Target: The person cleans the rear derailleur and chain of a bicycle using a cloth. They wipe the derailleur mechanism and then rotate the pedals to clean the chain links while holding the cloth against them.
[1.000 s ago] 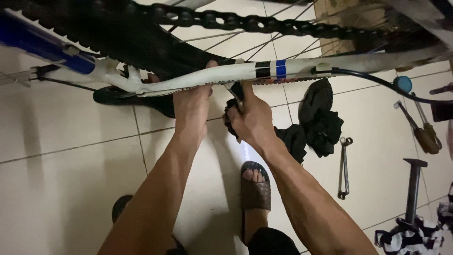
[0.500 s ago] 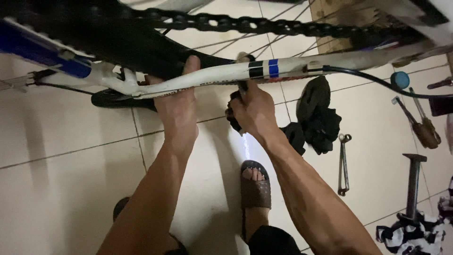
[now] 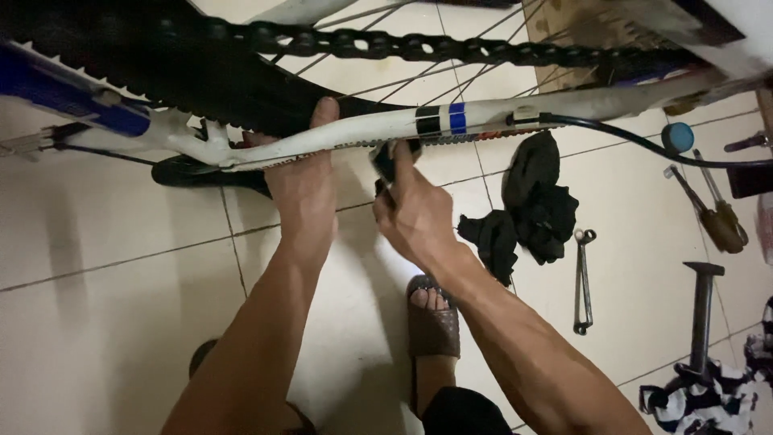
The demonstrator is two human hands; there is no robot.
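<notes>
Since half a second back, left hand [image 3: 302, 189] has slid a bit along the tube and the thumb now sticks up over the white painted metal bike frame tube [image 3: 378, 129], while right hand [image 3: 415, 213] sits lower with its fingers pushed up at the tube's underside. Left hand wraps the tube from below, closed on it. Right hand is closed on a small dark rag [image 3: 385, 161], pressing it to the tube just beside the black and blue bands. Tube runs across the upper view, tilted slightly up to the right, under the black bike chain [image 3: 419, 44] and the spokes. Frame looks stiff and fairly heavy, paint smooth and probably slick, so a full wrap on the bare tube away from the oily chain seems the safe grip; rag is soft and limp, best pinched in a bunch. Further out on the tiled floor [image 3: 105, 322]: black crumpled cloth [image 3: 539, 201], a steel wrench [image 3: 581, 282], wooden-handled screwdrivers [image 3: 713, 213], sandalled foot [image 3: 432, 314].
</notes>
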